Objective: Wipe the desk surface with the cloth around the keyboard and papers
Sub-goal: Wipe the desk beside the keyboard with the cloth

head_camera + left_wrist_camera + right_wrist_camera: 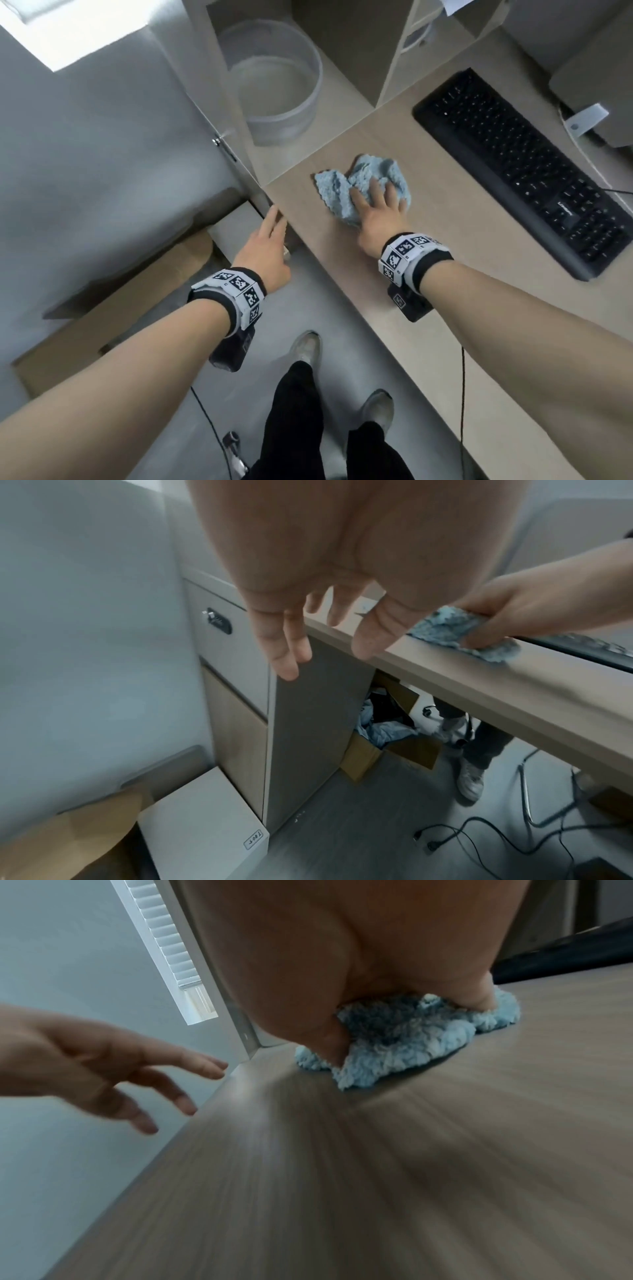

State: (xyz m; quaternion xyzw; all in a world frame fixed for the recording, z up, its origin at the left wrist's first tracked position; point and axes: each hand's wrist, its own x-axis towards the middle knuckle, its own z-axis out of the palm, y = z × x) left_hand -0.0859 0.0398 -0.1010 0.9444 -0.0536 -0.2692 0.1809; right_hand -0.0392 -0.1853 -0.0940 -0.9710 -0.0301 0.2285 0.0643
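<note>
On the smooth woodgrain desk point(428, 219), right hand point(380, 219) presses fluffy, crumpled blue cloth point(342, 192).

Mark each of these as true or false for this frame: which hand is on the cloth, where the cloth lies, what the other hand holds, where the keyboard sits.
1. The right hand presses the blue cloth on the desk. True.
2. The cloth lies on top of the keyboard. False: it lies on bare desk, apart from the keyboard.
3. The left hand holds a second cloth. False: it holds nothing and hangs off the desk's edge.
4. The keyboard is black. True.
</note>
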